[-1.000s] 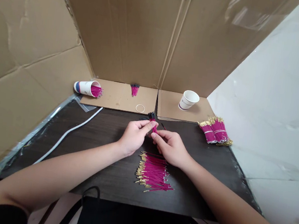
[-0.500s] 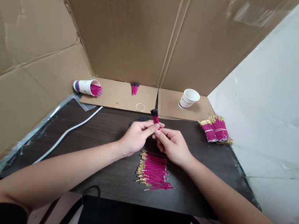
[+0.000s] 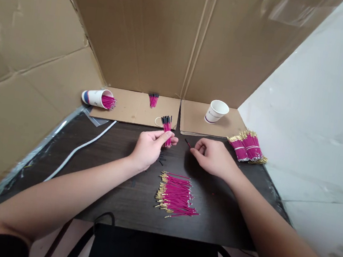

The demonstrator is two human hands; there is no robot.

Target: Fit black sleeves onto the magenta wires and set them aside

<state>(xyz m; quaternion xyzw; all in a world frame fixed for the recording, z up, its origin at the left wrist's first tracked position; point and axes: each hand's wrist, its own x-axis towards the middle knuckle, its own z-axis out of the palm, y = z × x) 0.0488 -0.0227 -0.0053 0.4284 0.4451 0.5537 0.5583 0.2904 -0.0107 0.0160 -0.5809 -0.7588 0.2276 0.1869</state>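
Note:
My left hand (image 3: 153,147) is closed round a bundle of short magenta wires (image 3: 167,130) whose black-sleeved ends point up and fan out. To its right, my right hand (image 3: 210,154) pinches a single magenta wire with a black end (image 3: 188,143) between thumb and fingertips, apart from the bundle. Small black sleeves (image 3: 161,157) lie on the table just beneath my left hand, partly hidden by it. Closer to me is a loose pile of magenta wires (image 3: 178,194), gold tips to the left and silvery ends to the right.
On cardboard at the back are a tipped paper cup (image 3: 95,97) with wires in it, a small fan of black-ended wires (image 3: 153,100), a rubber band (image 3: 158,121) and an upright paper cup (image 3: 217,111). Banded wire bundles (image 3: 248,147) lie right; a white cable (image 3: 82,148) runs left.
My hands have parted. The left has shifted slightly left, keeping the bundle, now more spread. My right hand has moved right with one black-ended wire.

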